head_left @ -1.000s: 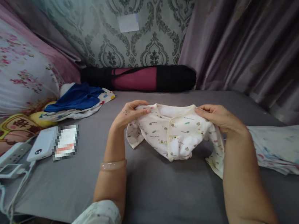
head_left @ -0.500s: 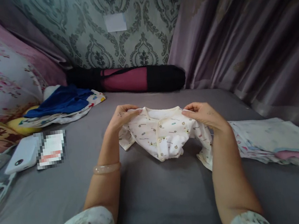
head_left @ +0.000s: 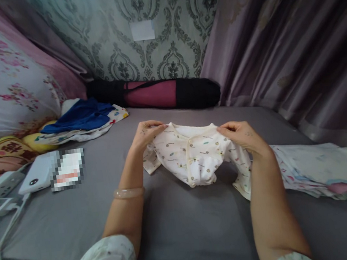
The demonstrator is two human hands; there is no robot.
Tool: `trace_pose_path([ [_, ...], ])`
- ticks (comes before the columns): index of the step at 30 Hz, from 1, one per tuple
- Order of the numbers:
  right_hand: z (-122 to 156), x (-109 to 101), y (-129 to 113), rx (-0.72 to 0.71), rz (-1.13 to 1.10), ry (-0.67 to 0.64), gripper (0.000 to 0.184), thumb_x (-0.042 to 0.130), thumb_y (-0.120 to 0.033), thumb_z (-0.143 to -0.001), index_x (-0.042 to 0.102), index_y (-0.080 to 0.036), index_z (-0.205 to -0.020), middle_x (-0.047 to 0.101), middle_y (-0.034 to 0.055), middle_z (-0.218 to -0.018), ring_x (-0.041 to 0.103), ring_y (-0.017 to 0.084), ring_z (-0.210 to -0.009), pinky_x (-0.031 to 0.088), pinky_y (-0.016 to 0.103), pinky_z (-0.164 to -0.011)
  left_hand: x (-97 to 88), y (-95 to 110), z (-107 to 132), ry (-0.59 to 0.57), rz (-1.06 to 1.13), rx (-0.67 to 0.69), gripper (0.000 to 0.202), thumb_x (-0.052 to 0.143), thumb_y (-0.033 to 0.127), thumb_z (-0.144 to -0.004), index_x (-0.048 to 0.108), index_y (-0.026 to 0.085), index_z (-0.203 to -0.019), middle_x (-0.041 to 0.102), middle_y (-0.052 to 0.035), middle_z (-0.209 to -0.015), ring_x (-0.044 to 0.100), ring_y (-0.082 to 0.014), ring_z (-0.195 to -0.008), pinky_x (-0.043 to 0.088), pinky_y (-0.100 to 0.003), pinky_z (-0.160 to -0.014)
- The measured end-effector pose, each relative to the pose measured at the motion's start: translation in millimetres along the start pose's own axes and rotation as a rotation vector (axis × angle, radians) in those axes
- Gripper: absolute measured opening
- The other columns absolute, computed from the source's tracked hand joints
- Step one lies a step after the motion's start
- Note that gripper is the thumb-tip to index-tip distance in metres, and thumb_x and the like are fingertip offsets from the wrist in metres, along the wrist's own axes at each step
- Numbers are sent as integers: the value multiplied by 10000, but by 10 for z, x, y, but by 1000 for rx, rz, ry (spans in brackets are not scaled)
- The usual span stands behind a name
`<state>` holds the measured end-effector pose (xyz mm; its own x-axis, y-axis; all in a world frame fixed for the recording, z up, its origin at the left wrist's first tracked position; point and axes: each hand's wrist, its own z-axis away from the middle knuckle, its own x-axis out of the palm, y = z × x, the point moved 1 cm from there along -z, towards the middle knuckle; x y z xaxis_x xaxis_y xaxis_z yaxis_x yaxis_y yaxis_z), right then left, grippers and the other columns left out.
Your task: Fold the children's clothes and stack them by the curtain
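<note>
A small white baby shirt [head_left: 193,157] with tiny printed figures and cream trim is stretched between my two hands above the grey bed sheet [head_left: 186,226]. My left hand [head_left: 148,134] pinches it at the shoulder on the left of the neckline. At the opposite shoulder, my right hand [head_left: 236,136] grips the cloth between thumb and fingers. The lower part of the shirt is bunched, and its sleeves hang down on both sides. A pale bangle [head_left: 129,193] circles my left wrist.
A stack of folded clothes [head_left: 328,167] lies right of my right arm. At left are a white power bank [head_left: 40,171], a power strip [head_left: 0,189] with cables and a blurred flat item [head_left: 67,169]. Behind are a blue garment [head_left: 82,115] and a long black-and-pink bag [head_left: 152,95].
The camera view has shifted slightly, so the scene sits a little further right. Both hands keep their hold on the shirt, which looks nearly the same.
</note>
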<state>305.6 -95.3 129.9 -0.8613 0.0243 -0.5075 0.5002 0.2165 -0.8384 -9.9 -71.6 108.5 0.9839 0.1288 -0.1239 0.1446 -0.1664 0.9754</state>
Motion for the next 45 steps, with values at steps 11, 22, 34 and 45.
trace_pose_path([
  [11, 94, -78, -181, -16, -59, 63, 368, 724, -533, -668, 729, -180, -774, 705, 41, -764, 600, 172, -668, 441, 271, -604, -20, 128, 99, -232, -182, 18, 392, 744, 499, -658, 762, 155, -846, 680, -34, -719, 529, -112, -603, 352, -217, -518],
  [22, 103, -92, -164, 6, -90, 14, 396, 734, -540, -669, 735, -169, -806, 697, 41, -758, 586, 161, -651, 432, 264, -604, 99, -3, 43, -115, -75, -69, 328, 760, 425, -622, 756, 146, -795, 679, -37, -695, 555, -129, -612, 392, -238, -558],
  [34, 67, -81, -98, 4, -33, 25, 392, 718, -555, -659, 731, -175, -755, 690, 34, -725, 577, 162, -630, 419, 265, -575, -10, 151, 63, -23, -89, 116, 291, 685, 440, -717, 727, 161, -791, 601, -6, -632, 487, -101, -556, 351, -217, -494],
  [45, 53, -167, -445, -87, 43, -18, 416, 685, -574, -659, 714, -174, -770, 660, 23, -688, 517, 137, -583, 361, 258, -536, -290, 494, 52, -188, -292, 205, 209, 621, 366, -783, 638, 160, -751, 491, 23, -585, 401, -75, -494, 276, -196, -434],
])
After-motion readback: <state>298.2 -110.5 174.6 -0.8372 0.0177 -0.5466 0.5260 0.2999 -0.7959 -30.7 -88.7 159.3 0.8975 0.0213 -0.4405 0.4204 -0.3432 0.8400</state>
